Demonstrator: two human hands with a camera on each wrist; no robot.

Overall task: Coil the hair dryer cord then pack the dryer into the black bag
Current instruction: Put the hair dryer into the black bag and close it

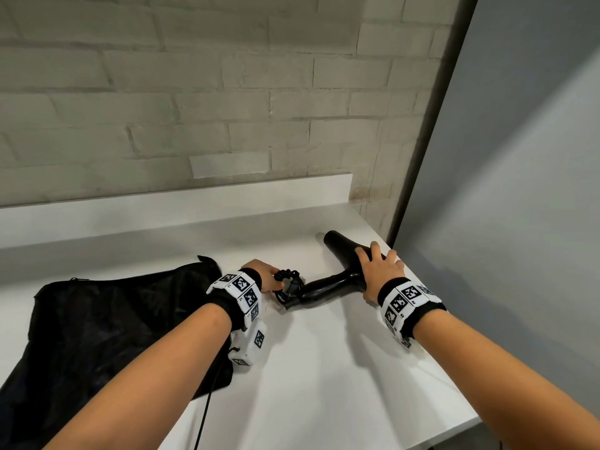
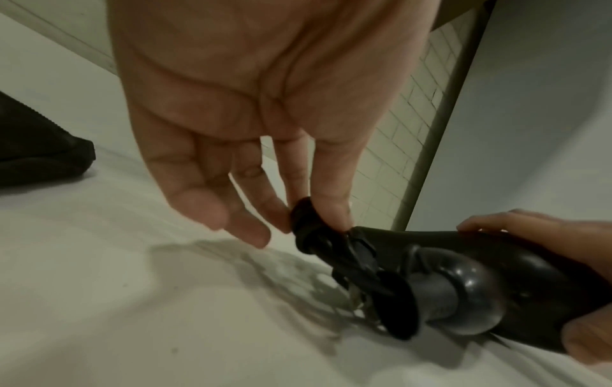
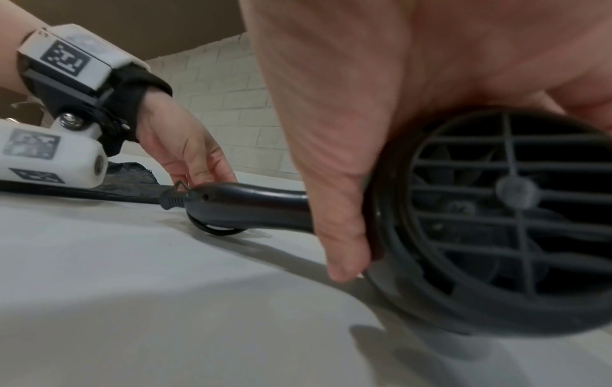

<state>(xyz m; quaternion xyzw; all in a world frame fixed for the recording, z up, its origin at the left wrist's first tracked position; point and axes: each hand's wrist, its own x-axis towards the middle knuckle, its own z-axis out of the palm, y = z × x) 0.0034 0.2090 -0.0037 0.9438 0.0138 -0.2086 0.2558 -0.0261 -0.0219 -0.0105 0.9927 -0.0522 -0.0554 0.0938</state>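
The black hair dryer (image 1: 339,245) lies on the white counter (image 1: 324,368), nozzle pointing away and handle (image 1: 324,285) pointing left. My right hand (image 1: 380,264) grips its body from above, the thumb (image 3: 344,251) down along the rear grille (image 3: 496,209). At the handle's end sits the bundled black cord (image 1: 289,282), and my left hand (image 1: 272,276) pinches a loop of that cord (image 2: 304,217) between thumb and forefinger. One loop of cord (image 3: 215,230) lies under the handle. The black bag (image 1: 113,319) lies flat to the left, under my left forearm.
The counter's right edge (image 1: 431,319) runs just past the dryer, with a grey panel (image 1: 519,190) beyond it. A brick wall (image 1: 194,92) and a low white ledge (image 1: 178,196) close the back. A thin black cable (image 1: 204,414) hangs from my left wrist camera.
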